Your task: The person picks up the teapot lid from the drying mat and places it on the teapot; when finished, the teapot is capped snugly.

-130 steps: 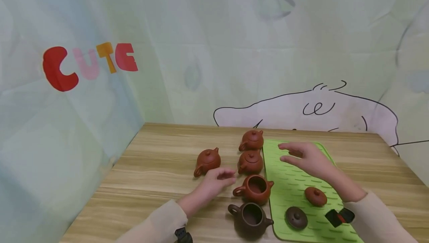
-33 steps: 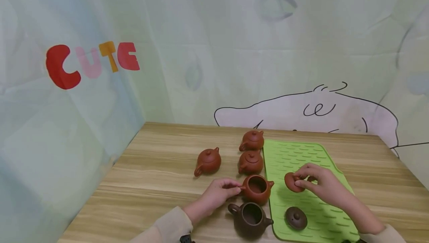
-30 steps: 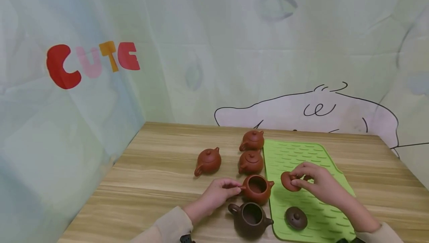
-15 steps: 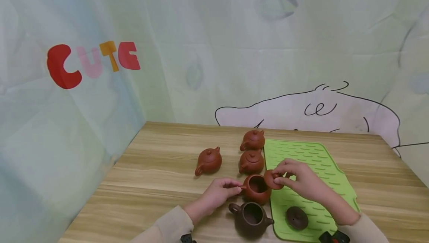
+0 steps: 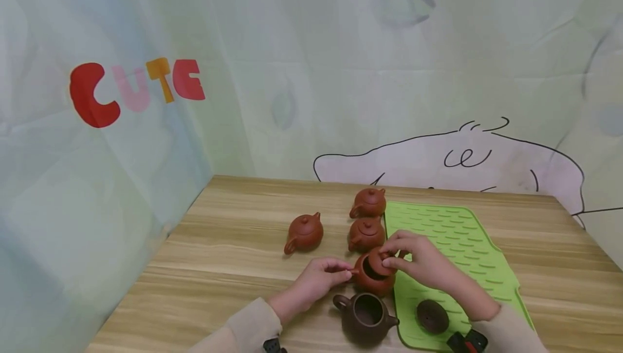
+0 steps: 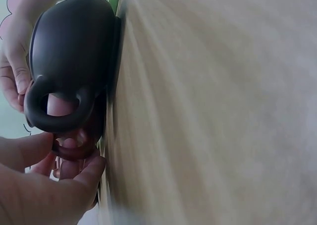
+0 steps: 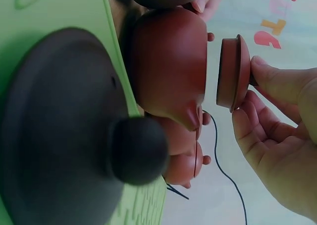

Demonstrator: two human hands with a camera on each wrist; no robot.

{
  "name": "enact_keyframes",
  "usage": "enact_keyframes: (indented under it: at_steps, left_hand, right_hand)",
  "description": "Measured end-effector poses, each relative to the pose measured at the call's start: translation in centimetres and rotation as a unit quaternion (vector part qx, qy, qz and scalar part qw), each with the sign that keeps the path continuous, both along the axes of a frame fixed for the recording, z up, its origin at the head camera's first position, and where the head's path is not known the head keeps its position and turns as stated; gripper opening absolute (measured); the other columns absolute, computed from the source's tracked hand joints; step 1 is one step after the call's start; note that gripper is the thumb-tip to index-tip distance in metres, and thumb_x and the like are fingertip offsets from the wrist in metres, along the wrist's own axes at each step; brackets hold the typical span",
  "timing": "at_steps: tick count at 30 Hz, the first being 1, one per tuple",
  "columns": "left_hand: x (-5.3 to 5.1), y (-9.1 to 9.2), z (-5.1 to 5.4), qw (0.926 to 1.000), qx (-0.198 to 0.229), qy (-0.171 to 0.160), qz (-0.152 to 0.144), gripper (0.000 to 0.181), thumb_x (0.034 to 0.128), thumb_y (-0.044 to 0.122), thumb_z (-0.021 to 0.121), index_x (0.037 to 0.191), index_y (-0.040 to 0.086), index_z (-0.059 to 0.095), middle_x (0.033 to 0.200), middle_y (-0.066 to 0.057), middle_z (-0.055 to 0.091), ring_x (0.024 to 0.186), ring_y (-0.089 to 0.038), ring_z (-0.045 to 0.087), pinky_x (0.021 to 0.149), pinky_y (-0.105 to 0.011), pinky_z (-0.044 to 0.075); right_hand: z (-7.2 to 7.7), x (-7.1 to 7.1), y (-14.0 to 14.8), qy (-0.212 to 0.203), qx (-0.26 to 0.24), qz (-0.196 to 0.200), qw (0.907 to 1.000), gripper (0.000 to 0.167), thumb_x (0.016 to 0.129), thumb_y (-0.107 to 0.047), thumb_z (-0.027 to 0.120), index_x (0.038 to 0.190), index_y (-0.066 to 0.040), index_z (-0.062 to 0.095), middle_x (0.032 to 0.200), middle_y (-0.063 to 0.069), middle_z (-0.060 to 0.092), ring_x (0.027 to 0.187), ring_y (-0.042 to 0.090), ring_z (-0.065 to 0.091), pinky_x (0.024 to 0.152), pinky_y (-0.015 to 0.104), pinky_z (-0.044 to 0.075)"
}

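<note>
My left hand (image 5: pixel 318 281) pinches the handle of an open red-brown teapot (image 5: pixel 373 284) standing at the mat's left edge. In the left wrist view, thumb and fingers close round that red handle (image 6: pixel 74 153). My right hand (image 5: pixel 417 258) pinches the knob of a red-brown lid (image 5: pixel 378 262), held over the pot's opening. From the right wrist, the lid (image 7: pixel 233 74) shows a small gap from the pot's rim. A dark brown teapot (image 5: pixel 365 323) without its lid stands just nearer than the red one. Its likely lid, a dark brown one (image 5: pixel 432 316), lies on the mat, knob up.
Two lidded red-brown teapots, a nearer one (image 5: pixel 366 234) and a farther one (image 5: pixel 368 203), stand in line behind the open pot. Another lidded teapot (image 5: pixel 304 233) stands to the left. A green ridged mat (image 5: pixel 452 234) covers part of the wooden table (image 5: pixel 219 234).
My right hand has picked the red-brown lid up off the mat and carried it left over the open teapot. My left hand has taken hold of that pot's handle and stays there.
</note>
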State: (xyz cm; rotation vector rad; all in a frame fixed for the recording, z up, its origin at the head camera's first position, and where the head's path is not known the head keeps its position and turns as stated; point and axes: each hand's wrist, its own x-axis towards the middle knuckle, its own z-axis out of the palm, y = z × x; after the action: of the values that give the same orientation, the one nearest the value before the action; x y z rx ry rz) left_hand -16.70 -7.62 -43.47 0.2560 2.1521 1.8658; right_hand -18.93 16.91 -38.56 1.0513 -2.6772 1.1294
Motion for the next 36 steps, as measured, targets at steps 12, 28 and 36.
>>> enact_keyframes:
  at_steps: [12,28,36]
  left_hand:
    - [0.0,0.0,0.1,1.0,0.001,0.002,-0.002,0.021,0.09,0.006,0.065,0.106,-0.006,0.069,0.105,-0.015,0.071,0.089,-0.006,0.062,0.081,-0.023,0.05]
    - [0.1,0.0,0.3,0.9999,0.015,0.005,-0.004,0.021,0.0898,0.005,0.065,0.106,-0.009,0.067,0.105,-0.017,0.071,0.089,-0.006,0.062,0.08,-0.021,0.049]
    - [0.1,0.0,0.4,0.9998,0.019,0.002,-0.005,0.022,0.09,0.005,0.065,0.107,-0.009,0.067,0.106,-0.018,0.071,0.09,-0.006,0.062,0.08,-0.02,0.049]
  right_hand:
    - [-0.5,-0.2,-0.9,-0.008,0.01,0.015,0.9998,0.015,0.086,-0.011,0.071,0.1,-0.008,0.073,0.093,-0.002,0.063,0.08,0.004,0.056,0.065,0.023,0.049]
    - [-1.2,-0.4,-1.3,0.004,0.022,0.023,0.9995,0.012,0.086,-0.009,0.071,0.098,-0.007,0.073,0.092,-0.003,0.062,0.08,0.006,0.055,0.064,0.023,0.049]
    - [-1.3,-0.5,-1.4,-0.007,0.023,0.023,0.9995,0.012,0.086,-0.007,0.071,0.098,-0.006,0.073,0.092,-0.002,0.062,0.08,0.005,0.054,0.064,0.022,0.049]
